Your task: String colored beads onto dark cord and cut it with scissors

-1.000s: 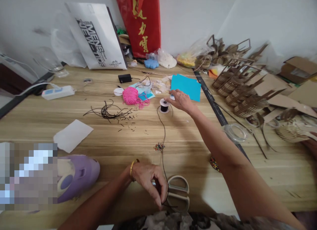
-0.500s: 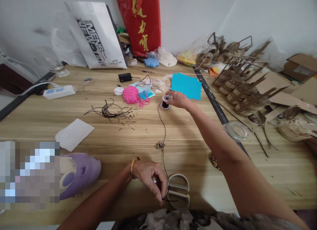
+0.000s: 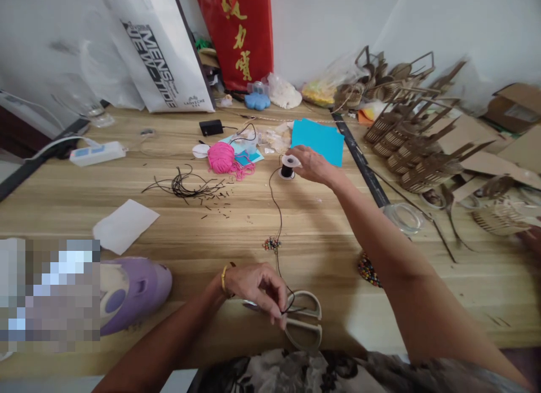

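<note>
My left hand (image 3: 262, 292), with a gold bracelet on its wrist, pinches the free end of a thin black cord (image 3: 276, 204). The cord runs away from it across the table to a white spool (image 3: 287, 170) wound with black cord. Around the spool's right side, my right hand (image 3: 313, 163) grips its rim; some fingers are hidden. Scissors (image 3: 305, 332) with pale handles lie beneath and beside my left hand, their blades partly covered. A small heap of coloured beads (image 3: 270, 244) sits by the cord, and more beads (image 3: 368, 270) lie partly behind my right forearm.
Left of the spool are pink yarn (image 3: 221, 157) and loose black cord pieces (image 3: 186, 185). Blue sheets (image 3: 318, 142) lie behind my right hand. Woven baskets (image 3: 416, 150) crowd the right, white paper (image 3: 125, 226) and a purple object (image 3: 147, 291) the left.
My right hand and the spool have shifted slightly right. My left hand, pinching the cord end, has risen a little away from my body. The view has tilted slightly.
</note>
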Action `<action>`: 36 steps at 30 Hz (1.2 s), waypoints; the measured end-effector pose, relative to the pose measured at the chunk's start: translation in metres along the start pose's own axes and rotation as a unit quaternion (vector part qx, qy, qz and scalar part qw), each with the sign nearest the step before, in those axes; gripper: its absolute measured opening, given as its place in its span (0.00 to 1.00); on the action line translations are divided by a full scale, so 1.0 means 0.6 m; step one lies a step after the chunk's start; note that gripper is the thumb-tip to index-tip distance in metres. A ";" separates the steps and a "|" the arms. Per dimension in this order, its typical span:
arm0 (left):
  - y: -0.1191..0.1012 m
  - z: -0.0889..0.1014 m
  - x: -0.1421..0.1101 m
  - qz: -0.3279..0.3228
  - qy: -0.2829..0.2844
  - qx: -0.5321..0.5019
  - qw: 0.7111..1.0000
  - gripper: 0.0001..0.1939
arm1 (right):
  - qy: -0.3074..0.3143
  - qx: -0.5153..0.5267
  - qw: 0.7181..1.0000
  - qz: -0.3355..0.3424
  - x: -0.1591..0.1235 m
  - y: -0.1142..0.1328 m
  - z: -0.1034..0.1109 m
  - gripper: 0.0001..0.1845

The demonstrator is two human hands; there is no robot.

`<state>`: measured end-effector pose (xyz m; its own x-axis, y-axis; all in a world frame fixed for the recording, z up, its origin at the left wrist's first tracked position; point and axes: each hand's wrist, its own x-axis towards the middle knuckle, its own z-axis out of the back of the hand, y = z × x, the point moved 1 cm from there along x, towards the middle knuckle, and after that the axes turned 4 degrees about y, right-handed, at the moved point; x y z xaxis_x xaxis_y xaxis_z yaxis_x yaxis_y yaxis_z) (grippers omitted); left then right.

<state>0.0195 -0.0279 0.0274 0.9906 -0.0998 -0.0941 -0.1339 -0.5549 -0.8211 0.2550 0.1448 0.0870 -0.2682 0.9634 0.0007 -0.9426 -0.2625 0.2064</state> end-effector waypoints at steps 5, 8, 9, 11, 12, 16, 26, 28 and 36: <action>-0.001 -0.004 0.005 -0.008 -0.042 -0.034 0.999 0.18 | 0.026 0.159 0.975 0.156 -0.100 0.063 0.015 0.22; -0.005 -0.004 0.003 -0.015 -0.043 -0.043 0.998 0.16 | 0.182 0.240 0.926 0.225 -0.168 0.103 0.006 0.20; -0.008 -0.004 0.001 -0.021 -0.045 -0.046 0.998 0.16 | 0.232 0.260 0.901 0.258 -0.188 0.114 -0.002 0.20; -0.014 -0.002 -0.005 -0.035 -0.050 -0.046 0.997 0.15 | 0.300 0.292 0.859 0.296 -0.218 0.128 -0.022 0.20; -0.017 0.000 -0.009 -0.046 -0.056 -0.043 0.996 0.14 | 0.329 0.305 0.839 0.307 -0.229 0.132 -0.034 0.19; -0.029 0.014 -0.027 -0.081 -0.103 -0.013 0.991 0.15 | 0.402 0.351 0.795 0.290 -0.251 0.129 -0.072 0.14; -0.031 0.040 -0.035 -0.136 -0.223 0.116 0.958 0.12 | 0.212 0.362 0.892 0.169 -0.250 0.093 0.015 0.10; -0.031 0.039 -0.033 -0.118 -0.239 0.124 0.956 0.12 | 0.192 0.343 0.905 0.165 -0.262 0.090 0.034 0.10; -0.019 0.023 -0.005 -0.030 -0.288 0.160 0.944 0.12 | 0.154 0.151 0.965 0.151 -0.298 0.057 0.038 0.12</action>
<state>0.0186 -0.0099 0.0295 0.8597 0.4412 -0.2572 -0.1530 -0.2580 -0.9540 0.2752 -0.0352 0.1162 -0.6116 0.7711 -0.1769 -0.7242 -0.4557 0.5177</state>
